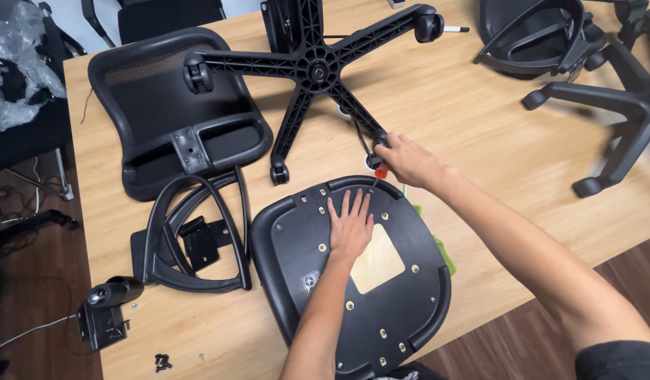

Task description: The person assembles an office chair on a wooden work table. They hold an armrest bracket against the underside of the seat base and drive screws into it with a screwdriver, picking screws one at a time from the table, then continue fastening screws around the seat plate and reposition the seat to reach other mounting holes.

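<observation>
At the lower centre of the bench (480,119), the left hand (350,226) pressed flat, fingers spread, on the upturned seat pan (304,246). The right hand (408,160), grip closed around a red-handled screwdriver (378,171), worked a screw at the pan's upper rim; steady downward pressure seemed needed next.

A light wooden tabletop (480,119) carries black chair parts: an upturned seat pan (402,309) under the hands, a five-star base (316,70) just beyond them, a mesh backrest (163,105) and armrests (191,239) to their left, loose screws (162,362) near the edge.
</observation>
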